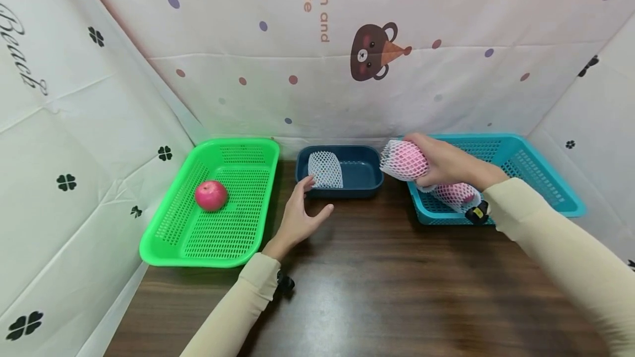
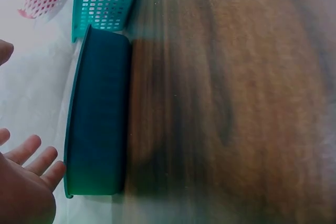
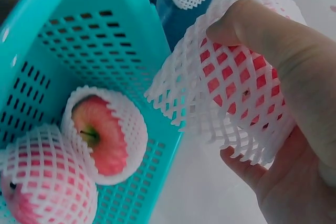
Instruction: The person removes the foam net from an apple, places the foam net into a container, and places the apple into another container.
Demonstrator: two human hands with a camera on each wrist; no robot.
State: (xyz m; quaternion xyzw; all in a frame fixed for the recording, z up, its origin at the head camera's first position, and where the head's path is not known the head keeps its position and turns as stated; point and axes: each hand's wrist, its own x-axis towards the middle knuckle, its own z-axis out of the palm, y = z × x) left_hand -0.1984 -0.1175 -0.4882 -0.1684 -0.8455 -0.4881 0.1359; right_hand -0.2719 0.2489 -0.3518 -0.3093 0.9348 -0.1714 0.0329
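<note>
Counted on the worktop (image 1: 372, 291): two baskets and one small tray; counted in sight altogether, four apples and four foam nets. On the left, inside the green basket (image 1: 223, 236), one bare apple (image 1: 211, 195), red, lying at about the middle. In the centre, at the far side, the dark blue tray (image 1: 362, 174), with one unfilled foam net (image 1: 325, 169) in its left part. On the right, inside the turquoise basket (image 1: 538, 175), two apples to be seen, each in its white net, side by side and touching: one stem-showing apple (image 3: 107, 135) and one more covered apple (image 3: 47, 182).

Right grip (image 1: 444, 160): grasping the third netted apple (image 1: 409, 161), thumb on one side and fingers on the other, lifted near the left end of the turquoise basket. Loose end of this net pointing to the left, beyond the fruit. Left grip (image 1: 299, 216): released, fingers spread, at the near left corner of the dark blue tray; not possible to tell whether touching its rim or just beside it.

On the arms, two pale sleeves (image 1: 560, 258). At the far side, one printed cloth (image 1: 248, 109) with coloured dots and a brown bear head.
</note>
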